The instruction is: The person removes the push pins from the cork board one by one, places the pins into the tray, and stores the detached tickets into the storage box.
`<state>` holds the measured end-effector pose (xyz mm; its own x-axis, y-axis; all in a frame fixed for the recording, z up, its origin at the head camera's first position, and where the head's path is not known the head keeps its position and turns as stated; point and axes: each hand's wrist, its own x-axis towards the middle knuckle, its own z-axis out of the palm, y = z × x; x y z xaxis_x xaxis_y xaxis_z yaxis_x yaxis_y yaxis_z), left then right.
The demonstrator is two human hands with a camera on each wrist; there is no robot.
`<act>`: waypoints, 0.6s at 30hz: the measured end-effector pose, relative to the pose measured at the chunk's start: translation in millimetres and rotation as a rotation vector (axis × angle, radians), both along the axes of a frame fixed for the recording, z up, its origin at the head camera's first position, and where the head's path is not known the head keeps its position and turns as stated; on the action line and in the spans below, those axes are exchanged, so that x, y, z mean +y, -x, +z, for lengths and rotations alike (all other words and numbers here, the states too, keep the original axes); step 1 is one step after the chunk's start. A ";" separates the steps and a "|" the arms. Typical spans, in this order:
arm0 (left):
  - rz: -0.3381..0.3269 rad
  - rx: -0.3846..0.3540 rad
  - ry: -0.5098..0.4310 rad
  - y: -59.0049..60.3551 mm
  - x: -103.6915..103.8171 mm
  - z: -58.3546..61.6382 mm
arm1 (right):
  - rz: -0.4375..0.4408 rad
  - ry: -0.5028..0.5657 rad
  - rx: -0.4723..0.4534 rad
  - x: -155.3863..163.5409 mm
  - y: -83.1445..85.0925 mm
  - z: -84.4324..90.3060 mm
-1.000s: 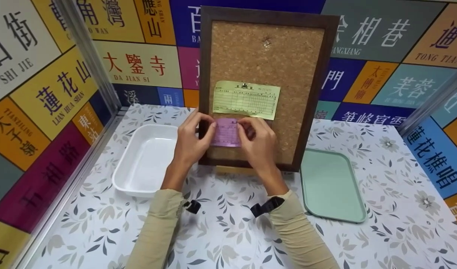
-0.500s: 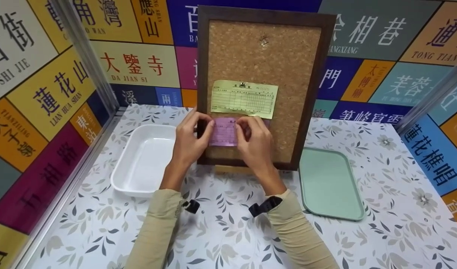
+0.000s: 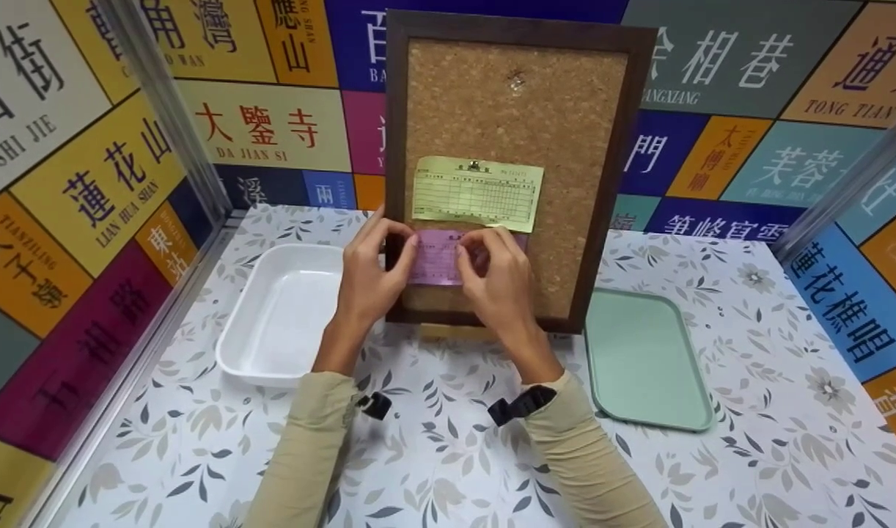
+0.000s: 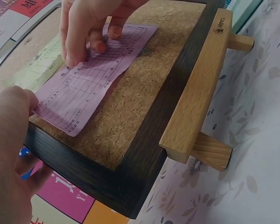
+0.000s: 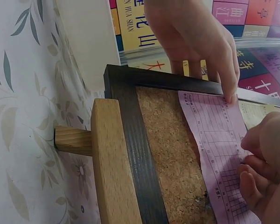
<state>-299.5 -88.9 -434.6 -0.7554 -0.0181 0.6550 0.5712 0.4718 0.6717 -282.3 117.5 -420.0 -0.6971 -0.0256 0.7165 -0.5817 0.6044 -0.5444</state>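
Note:
A pink printed form (image 3: 437, 257) lies against a dark-framed cork board (image 3: 518, 125), below a yellow-green form (image 3: 477, 192). My left hand (image 3: 371, 268) holds the pink form's left end, with other fingers reaching behind the frame. Bent fingers of my right hand (image 3: 496, 275) pinch near the form's upper middle; anything small between those fingertips is hidden. In the left wrist view, the pink form (image 4: 84, 100) has a slightly lifted lower edge. The right wrist view has the left hand (image 5: 200, 42) touching the form's end (image 5: 212, 135).
A wooden stand (image 4: 198, 93) props the board upright. To its left sits a white tray (image 3: 232, 345); a pale green tray (image 3: 650, 359) lies at right. Small shiny bits (image 3: 518, 79) show near the board's top. Printed wall panels (image 3: 272, 125) stand behind.
The right hand's fingertips have slid slightly left along the pink form. My left hand keeps its place at the left end; the whole head view has shifted a little.

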 end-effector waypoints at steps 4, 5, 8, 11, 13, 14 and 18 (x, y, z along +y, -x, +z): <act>0.018 -0.022 0.002 -0.4 -0.3 1.8 | 0.051 0.028 0.010 2.1 0.4 1.8; 0.020 -0.028 0.001 -0.7 -0.4 2.1 | 0.062 0.039 0.011 2.7 0.2 2.1; 0.026 -0.036 -0.001 -1.2 -0.9 2.6 | 0.080 0.062 0.001 4.7 -1.5 2.6; 0.027 -0.021 -0.006 -1.7 -2.0 3.3 | 0.096 0.076 -0.007 7.4 -3.7 2.5; 0.028 -0.009 -0.010 -1.6 -3.0 3.6 | 0.102 0.075 -0.008 9.8 -5.4 2.2; 0.030 -0.005 -0.010 -1.8 -3.7 3.9 | 0.102 0.074 -0.007 11.3 -6.2 1.7; 0.026 0.005 -0.010 -2.1 -6.1 5.7 | 0.093 0.057 0.011 18.6 -10.1 1.5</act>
<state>-297.4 -95.0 -428.9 -0.7513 -0.0439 0.6585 0.5623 0.4799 0.6734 -272.2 136.1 -418.5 -0.6854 -0.0491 0.7265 -0.6403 0.5158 -0.5692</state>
